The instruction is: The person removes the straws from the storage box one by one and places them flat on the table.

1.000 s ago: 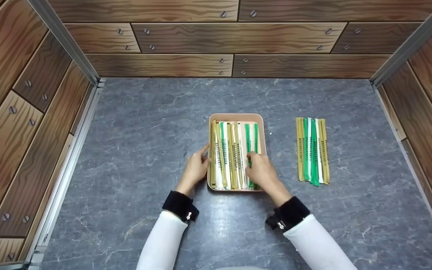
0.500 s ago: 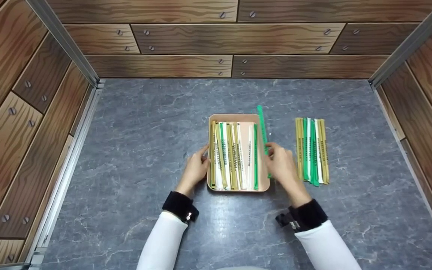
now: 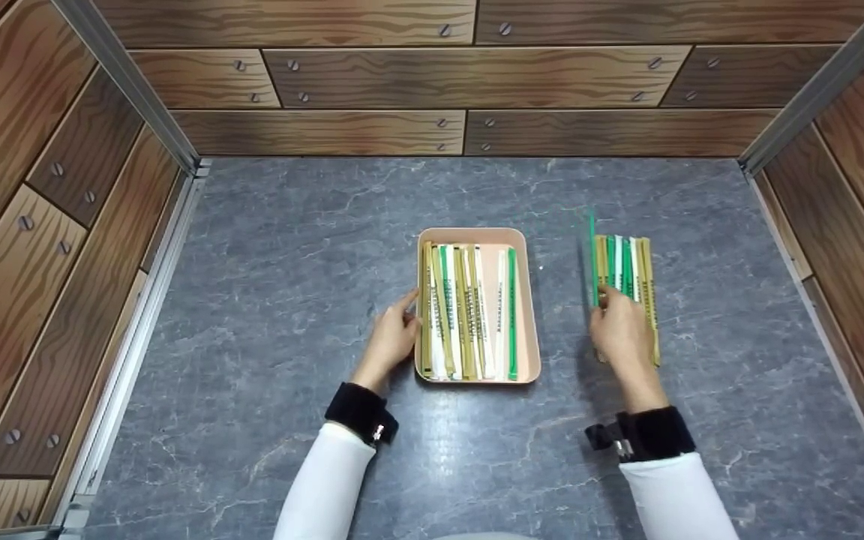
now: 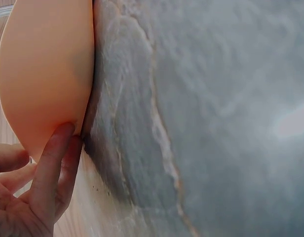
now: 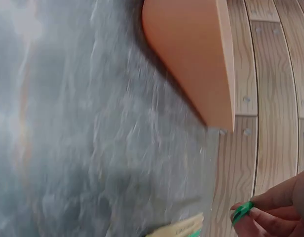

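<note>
Looking down, head view: grey marble-pattern tabletop, wood-plank walls on three sides. Left hand, fingers relaxed, touches left wall of shallow peach plastic tray holding green, white, gold sticks. Right hand pinches thin green plastic stick upright at left edge of loose stick row; half second ago stick was beside tray.

Left wrist view: fingertips against tray wall.

Right wrist view: fingers pinch green stick end; tray well apart.

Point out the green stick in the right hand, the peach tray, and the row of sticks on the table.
thin green plastic stick (image 3: 592, 247), head view, upper shaft.
peach rectangular plastic tray (image 3: 472, 233), head view, far rim.
row of green, gold and white sticks (image 3: 646, 270), head view, gold stick.
</note>
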A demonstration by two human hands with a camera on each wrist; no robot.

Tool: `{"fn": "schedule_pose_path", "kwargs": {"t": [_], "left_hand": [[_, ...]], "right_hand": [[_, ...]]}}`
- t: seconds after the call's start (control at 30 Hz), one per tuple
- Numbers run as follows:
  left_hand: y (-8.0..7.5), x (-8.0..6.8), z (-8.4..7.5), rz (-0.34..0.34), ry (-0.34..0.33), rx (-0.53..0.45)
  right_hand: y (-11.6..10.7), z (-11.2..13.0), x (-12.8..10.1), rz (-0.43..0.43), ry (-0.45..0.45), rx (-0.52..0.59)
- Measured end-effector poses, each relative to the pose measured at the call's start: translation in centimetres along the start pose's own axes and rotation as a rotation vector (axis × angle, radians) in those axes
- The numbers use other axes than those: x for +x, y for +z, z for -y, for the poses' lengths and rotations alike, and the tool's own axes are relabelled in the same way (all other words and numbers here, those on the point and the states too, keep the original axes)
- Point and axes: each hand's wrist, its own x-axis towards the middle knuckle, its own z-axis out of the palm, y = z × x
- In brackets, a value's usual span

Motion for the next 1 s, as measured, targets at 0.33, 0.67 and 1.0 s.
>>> {"fn": "schedule_pose_path", "kwargs": {"t": [0.33,0.67,1.0], "left_hand": [[0.0,0.1,-0.1,0.027,-0.032,-0.037],[0.1,0.1,0.1,0.016,-0.014,-0.026],[0.0,0.1,0.0,0.014,-0.022,-0.016]], "right_hand": [[-0.7,-3.2,0.6,0.073,0.158,-0.044],[-0.4,-4.6,1.4,0.174,0.242,-0.089],[-0.4,-4.8,1.6,0.154,0.213,-0.095]]}}
